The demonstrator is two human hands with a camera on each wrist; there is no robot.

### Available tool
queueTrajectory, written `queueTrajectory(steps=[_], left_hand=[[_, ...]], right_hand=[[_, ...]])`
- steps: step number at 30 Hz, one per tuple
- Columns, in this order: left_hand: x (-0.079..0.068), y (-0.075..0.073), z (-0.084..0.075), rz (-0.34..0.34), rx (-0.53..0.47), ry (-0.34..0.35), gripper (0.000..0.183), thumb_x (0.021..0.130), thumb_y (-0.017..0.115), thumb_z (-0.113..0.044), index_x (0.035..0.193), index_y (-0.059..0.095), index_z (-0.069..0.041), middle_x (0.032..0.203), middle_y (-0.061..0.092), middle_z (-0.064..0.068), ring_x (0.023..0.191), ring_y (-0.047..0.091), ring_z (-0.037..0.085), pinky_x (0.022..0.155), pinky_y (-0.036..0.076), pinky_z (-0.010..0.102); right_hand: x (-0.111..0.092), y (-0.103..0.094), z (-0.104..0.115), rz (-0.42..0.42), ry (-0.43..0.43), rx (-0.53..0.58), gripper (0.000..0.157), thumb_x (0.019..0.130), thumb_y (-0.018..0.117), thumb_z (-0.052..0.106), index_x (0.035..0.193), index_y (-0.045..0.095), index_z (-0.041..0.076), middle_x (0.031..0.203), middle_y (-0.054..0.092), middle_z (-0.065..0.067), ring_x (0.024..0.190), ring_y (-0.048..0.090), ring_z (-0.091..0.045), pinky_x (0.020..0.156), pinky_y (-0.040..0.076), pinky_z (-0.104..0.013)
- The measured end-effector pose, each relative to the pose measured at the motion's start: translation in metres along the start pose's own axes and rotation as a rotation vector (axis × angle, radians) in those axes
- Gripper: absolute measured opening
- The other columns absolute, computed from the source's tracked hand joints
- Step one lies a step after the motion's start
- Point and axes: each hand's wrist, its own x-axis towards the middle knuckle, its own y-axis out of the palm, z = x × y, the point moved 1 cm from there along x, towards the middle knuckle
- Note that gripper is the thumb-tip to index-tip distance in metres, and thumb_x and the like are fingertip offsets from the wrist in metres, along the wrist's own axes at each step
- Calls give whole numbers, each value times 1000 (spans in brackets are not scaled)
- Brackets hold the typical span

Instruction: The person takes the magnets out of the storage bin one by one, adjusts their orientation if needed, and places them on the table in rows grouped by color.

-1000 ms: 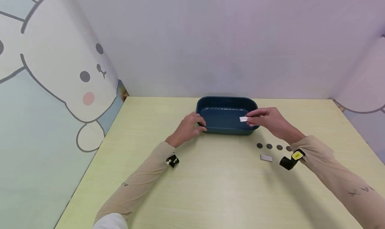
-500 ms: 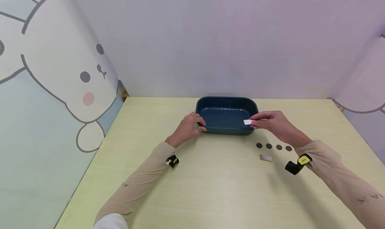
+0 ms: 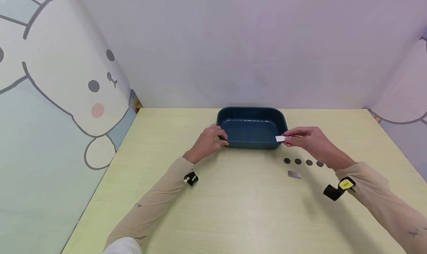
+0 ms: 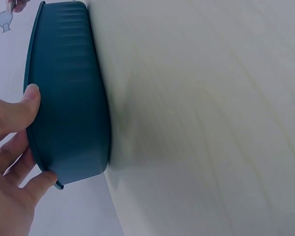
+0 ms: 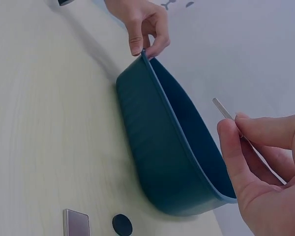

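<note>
A dark teal rectangular basin [image 3: 253, 145] with rounded corners stands at the back of the table. My left hand [image 3: 208, 142] holds its front left corner; in the left wrist view the thumb and fingertips lie on the rim of the basin [image 4: 69, 98]. Between thumb and fingers my right hand [image 3: 311, 142] pinches a thin, flat rectangular metal piece [image 3: 280, 138], pale on top. That piece overlaps the basin's right rim in the head view. Seen edge-on from the right wrist, the metal piece [image 5: 221, 107] sticks out past the fingertips, beside the opening.
A similar metal rectangle [image 3: 294, 174] lies on the table [image 3: 233, 202] in front of the basin's right end. Behind it runs a row of several small dark discs [image 3: 298, 161], partly under the right forearm. A pale wall [image 3: 247, 53] rises at the table's back edge.
My right hand has drawn back to the right and slightly nearer, carrying the metal piece from over the basin's inside to its right rim. My left hand stays on the corner.
</note>
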Motion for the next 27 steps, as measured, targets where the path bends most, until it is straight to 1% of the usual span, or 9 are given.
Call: queueTrajectory(steps=[8, 15, 20, 22, 27], left_hand=[[-1, 2, -1, 8, 9, 1, 5, 81, 75, -11, 84, 71, -11, 84, 62, 2, 81, 52, 23, 70, 42, 32], [-2, 3, 0, 13, 13, 10, 5, 81, 76, -11, 84, 71, -11, 84, 61, -1, 81, 52, 23, 70, 42, 31], [-3, 4, 1, 15, 17, 18, 5, 81, 75, -11, 84, 71, -11, 84, 61, -1, 81, 52, 23, 70, 42, 30], [-3, 5, 1, 19, 22, 17, 5, 81, 75, -11, 84, 71, -11, 84, 61, -1, 81, 52, 23, 70, 42, 30], [-4, 6, 1, 23, 22, 14, 5, 82, 75, -11, 85, 72, -9, 84, 60, 0, 82, 52, 24, 70, 42, 31]], right_hand=[[-12, -9, -9, 14, -15, 134, 21, 89, 66, 9, 109, 68, 2, 96, 70, -4, 87, 68, -16, 80, 51, -24], [-22, -15, -19, 2, -6, 126, 18, 90, 65, 8, 106, 70, 6, 97, 70, -2, 86, 68, -16, 79, 51, -25], [-28, -18, -25, 5, 11, 171, 17, 90, 64, 6, 105, 71, 7, 98, 70, -3, 86, 68, -17, 79, 51, -24], [-30, -19, -28, 10, 17, 200, 17, 91, 63, 5, 105, 71, 6, 99, 69, -4, 86, 68, -17, 79, 51, -24], [-36, -23, -36, 27, 21, 230, 17, 92, 60, 4, 106, 70, 4, 101, 67, -4, 87, 68, -18, 81, 51, -25]])
